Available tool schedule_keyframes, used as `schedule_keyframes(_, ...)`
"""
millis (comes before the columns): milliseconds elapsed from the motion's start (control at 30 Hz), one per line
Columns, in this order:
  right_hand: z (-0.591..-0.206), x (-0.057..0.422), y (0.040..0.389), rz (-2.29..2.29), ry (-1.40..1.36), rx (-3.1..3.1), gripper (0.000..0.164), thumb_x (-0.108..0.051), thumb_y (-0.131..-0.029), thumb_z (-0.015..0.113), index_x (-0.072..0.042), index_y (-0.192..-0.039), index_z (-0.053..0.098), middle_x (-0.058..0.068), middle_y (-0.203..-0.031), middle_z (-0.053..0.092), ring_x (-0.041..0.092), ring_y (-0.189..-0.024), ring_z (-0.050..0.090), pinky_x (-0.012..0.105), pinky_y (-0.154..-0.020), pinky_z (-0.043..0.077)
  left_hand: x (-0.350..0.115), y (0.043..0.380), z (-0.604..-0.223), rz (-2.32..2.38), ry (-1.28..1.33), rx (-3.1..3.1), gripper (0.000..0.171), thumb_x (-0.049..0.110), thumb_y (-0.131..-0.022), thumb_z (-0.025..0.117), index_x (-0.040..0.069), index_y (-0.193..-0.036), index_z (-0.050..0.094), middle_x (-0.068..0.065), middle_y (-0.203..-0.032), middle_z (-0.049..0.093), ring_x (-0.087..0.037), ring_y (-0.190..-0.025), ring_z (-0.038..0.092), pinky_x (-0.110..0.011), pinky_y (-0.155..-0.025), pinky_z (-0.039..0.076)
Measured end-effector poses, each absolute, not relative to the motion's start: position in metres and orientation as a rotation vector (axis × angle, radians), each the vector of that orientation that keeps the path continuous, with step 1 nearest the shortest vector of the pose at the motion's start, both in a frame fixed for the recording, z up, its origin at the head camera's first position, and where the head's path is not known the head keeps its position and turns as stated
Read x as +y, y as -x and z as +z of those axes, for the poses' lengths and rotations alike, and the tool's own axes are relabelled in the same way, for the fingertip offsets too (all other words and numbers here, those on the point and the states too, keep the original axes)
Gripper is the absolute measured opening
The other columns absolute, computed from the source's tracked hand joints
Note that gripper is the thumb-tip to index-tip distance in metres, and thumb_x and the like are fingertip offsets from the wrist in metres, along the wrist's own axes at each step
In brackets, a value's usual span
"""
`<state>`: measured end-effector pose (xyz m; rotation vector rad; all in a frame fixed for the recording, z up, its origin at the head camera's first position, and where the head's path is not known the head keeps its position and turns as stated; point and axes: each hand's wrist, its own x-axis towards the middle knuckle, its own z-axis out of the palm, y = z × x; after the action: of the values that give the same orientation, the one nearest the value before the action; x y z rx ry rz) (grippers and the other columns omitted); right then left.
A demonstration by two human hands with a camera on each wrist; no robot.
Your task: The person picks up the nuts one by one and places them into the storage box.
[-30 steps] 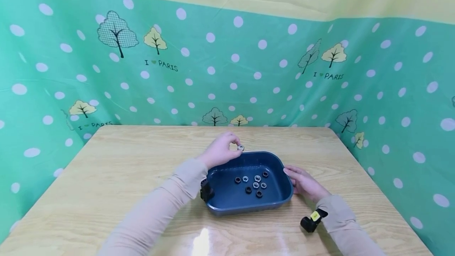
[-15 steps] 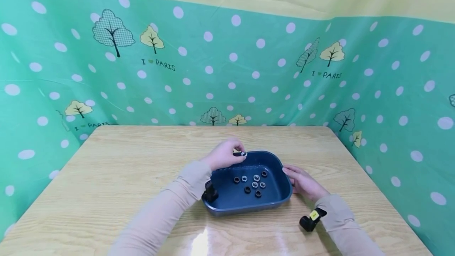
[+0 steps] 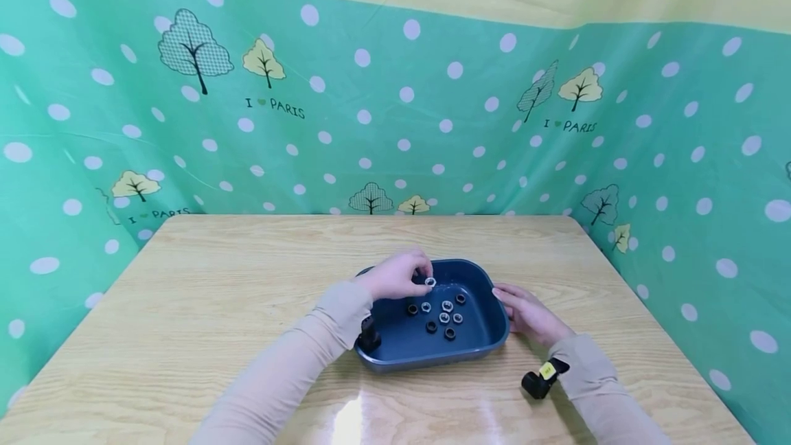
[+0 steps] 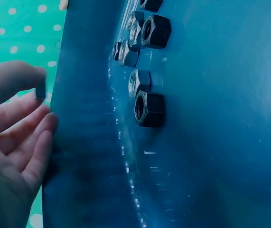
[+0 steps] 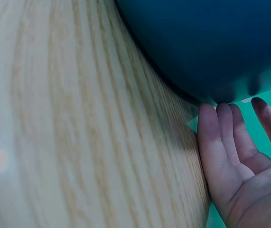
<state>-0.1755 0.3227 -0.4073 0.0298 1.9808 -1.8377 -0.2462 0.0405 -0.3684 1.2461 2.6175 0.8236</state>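
Observation:
My left hand is over the far side of a dark blue rectangular basin, pinching a silver hex nut between thumb and forefinger. In the left wrist view only a dark edge of that nut shows at the fingertips. On the basin floor lie several loose nuts, some silver, such as one nut, and some black, such as another nut. My right hand touches the basin's right end. In the right wrist view its fairly straight fingers meet the outer wall.
The basin stands on a light wood-grain table. A green and yellow curtain with dots and trees hangs behind the table and along its sides. Black wrist cameras are strapped to both wrists; the left one hangs over the basin's left end.
My left hand has moved a little right and toward me, lowering the silver nut from above the far rim to inside the basin's outline. The right hand stays at the basin's end.

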Motion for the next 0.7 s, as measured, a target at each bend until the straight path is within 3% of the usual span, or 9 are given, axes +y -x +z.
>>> schedule_keyframes(200, -0.4066, 0.3223, 0.1755, -1.838, -0.03, 1.982, 0.066, -0.034, -0.1, 0.044, 0.009, -0.143, 0.02, -0.005, -0.101, 0.07, 0.006, -0.089, 0.066, 0.032, -0.078, 0.055, 0.0409, 0.2456, -0.373, 0.679, -1.314, 2.561, 0.009, 0.021, -0.086, 0.069, 0.014, -0.086, 0.063, 0.002, -0.098, 0.059, -0.014, -0.085, 0.053, -0.024, -0.077, 0.045)
schedule_keyframes(400, -0.4063, 0.3228, 0.1765, -1.824, -0.026, 1.994, 0.068, -0.034, -0.1, 0.044, 0.01, -0.144, 0.018, -0.004, -0.101, 0.07, 0.007, -0.089, 0.067, 0.033, -0.078, 0.055, 0.0408, 0.2466, -0.3763, 0.623, -1.372, 2.548, 0.007, 0.019, -0.083, 0.07, 0.015, -0.082, 0.065, 0.001, -0.104, 0.061, -0.012, -0.091, 0.055, -0.025, -0.082, 0.047)
schedule_keyframes(700, -0.4068, 0.3212, 0.1747, -1.834, -0.02, 1.989, 0.067, -0.034, -0.1, 0.043, 0.01, -0.144, 0.016, -0.006, -0.1, 0.07, 0.006, -0.089, 0.066, 0.033, -0.078, 0.055, 0.0401, 0.2422, -0.3751, 0.459, -1.386, 2.474, 0.007, 0.019, -0.08, 0.073, 0.017, -0.08, 0.067, 0.003, -0.106, 0.06, -0.008, -0.092, 0.053, -0.02, -0.08, 0.045)
